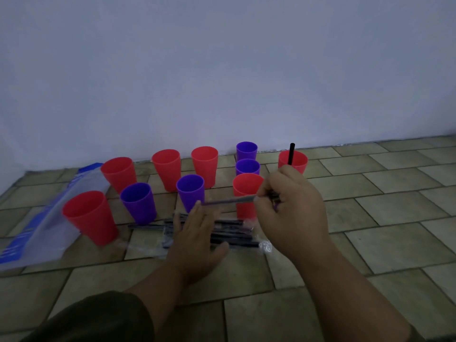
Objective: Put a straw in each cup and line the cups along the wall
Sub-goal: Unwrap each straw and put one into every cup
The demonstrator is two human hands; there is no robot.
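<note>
Several red and purple cups stand on the tiled floor near the wall. The red cup (pixel 297 160) at the far right holds an upright black straw (pixel 291 154). My right hand (pixel 293 208) pinches a wrapped straw (pixel 229 200) that points left, level, in front of another red cup (pixel 246 187). My left hand (pixel 197 240) lies flat, fingers apart, on a clear packet of black straws (pixel 232 233) on the floor. Purple cups (pixel 190 190) (pixel 138 201) and a near-left red cup (pixel 91 215) stand without straws.
A blue and clear plastic bag (pixel 39 223) lies on the floor at the left. The pale wall (pixel 222 70) meets the floor just behind the cups. Tiled floor (pixel 394 218) stretches to the right.
</note>
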